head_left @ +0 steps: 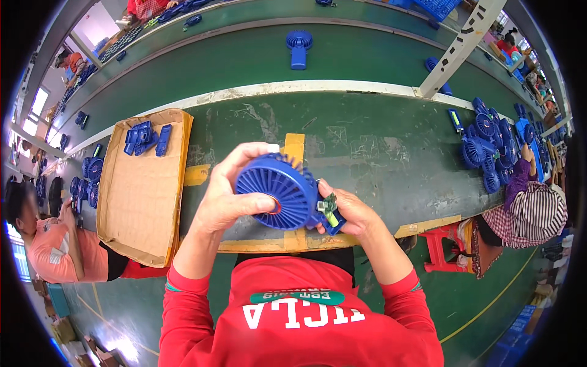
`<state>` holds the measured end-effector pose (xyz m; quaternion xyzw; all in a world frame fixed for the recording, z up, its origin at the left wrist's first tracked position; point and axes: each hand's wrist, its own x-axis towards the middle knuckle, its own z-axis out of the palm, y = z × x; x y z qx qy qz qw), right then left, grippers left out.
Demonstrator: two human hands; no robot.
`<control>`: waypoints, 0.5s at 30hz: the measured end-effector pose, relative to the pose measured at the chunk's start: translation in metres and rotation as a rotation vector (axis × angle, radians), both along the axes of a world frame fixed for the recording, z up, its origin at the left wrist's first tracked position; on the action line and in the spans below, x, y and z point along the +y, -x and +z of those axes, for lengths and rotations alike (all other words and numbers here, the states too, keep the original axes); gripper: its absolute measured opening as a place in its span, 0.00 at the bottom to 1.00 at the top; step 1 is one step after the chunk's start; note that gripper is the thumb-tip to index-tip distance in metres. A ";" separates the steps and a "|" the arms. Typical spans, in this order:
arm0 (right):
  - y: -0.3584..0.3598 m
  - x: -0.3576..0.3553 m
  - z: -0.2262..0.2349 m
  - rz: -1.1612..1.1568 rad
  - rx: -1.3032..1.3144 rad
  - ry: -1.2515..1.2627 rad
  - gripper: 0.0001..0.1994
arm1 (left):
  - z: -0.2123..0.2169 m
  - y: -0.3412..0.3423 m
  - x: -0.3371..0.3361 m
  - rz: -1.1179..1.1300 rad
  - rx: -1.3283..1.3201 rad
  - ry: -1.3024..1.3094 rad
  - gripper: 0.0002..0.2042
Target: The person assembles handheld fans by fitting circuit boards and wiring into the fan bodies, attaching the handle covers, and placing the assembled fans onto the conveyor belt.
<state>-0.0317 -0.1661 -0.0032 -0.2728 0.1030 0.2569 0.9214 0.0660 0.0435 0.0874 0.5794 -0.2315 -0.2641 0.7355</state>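
Note:
A blue handheld fan (293,192) is held up in front of me, above the near edge of the green workbench (367,140). My left hand (223,196) is wrapped round its round slatted head, thumb pressed on the hub and fingers behind. My right hand (354,211) grips the fan's handle end, which is uncovered. A small green circuit board (328,203) shows there, beside a yellow-green cylinder (332,219) that looks like a battery. The right fingertips are partly hidden behind the handle, so I cannot tell which part they press on.
Left of me lies a shallow cardboard tray (137,202) with several blue plastic pieces (140,139). Fans are heaped at the right (486,140). Another fan (298,49) lies on the green belt beyond the white rail. A metal post (458,52) rises there. People sit on both sides.

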 end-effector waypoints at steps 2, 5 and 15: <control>0.001 0.006 0.011 0.051 -0.002 0.325 0.18 | -0.004 0.004 -0.005 -0.050 -0.005 0.029 0.36; 0.010 0.010 0.013 0.068 -0.051 0.406 0.12 | -0.013 0.003 -0.015 0.055 -0.022 0.028 0.28; 0.027 0.016 0.005 -0.089 -0.069 0.474 0.10 | -0.019 -0.004 -0.024 0.068 -0.010 -0.145 0.25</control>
